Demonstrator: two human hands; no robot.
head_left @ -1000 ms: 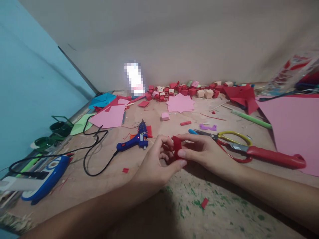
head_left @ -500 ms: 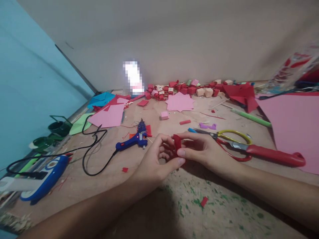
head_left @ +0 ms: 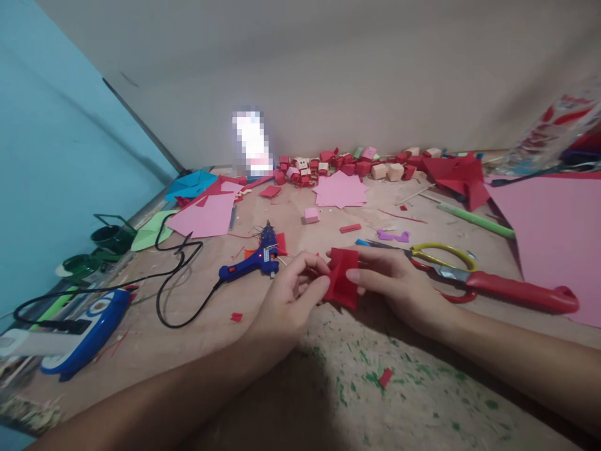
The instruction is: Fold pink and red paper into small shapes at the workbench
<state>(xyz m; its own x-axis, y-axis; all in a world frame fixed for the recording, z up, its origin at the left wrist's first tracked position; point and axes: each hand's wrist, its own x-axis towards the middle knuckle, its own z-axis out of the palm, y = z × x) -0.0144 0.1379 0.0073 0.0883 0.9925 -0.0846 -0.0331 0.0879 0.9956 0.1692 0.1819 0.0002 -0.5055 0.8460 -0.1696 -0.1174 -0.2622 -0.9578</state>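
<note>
Both hands pinch a small piece of folded red paper (head_left: 345, 282) above the middle of the table. My left hand (head_left: 293, 294) grips its left edge between thumb and fingers. My right hand (head_left: 399, 282) holds the right side, thumb on the near face and fingers behind. Creases show on the paper, and its left part is bent up. To the left lies a blue glue gun (head_left: 256, 262) with a lit red switch. Right behind my right hand are scissors (head_left: 436, 255) with yellow and red handles and a red-handled knife (head_left: 516, 291).
Small red and cream paper boxes (head_left: 394, 171) line the wall, near a glowing, blurred screen (head_left: 253, 141). Pink sheets (head_left: 558, 232) lie at right, pink star-shaped paper (head_left: 340, 190) mid-back. A black cable (head_left: 162, 313) curls at left by a blue-and-white power strip (head_left: 89, 332).
The red paper, earlier seen narrow and folded up between the fingers, is now opened out with a broad face showing. My left thumb has shifted up onto its left edge.
</note>
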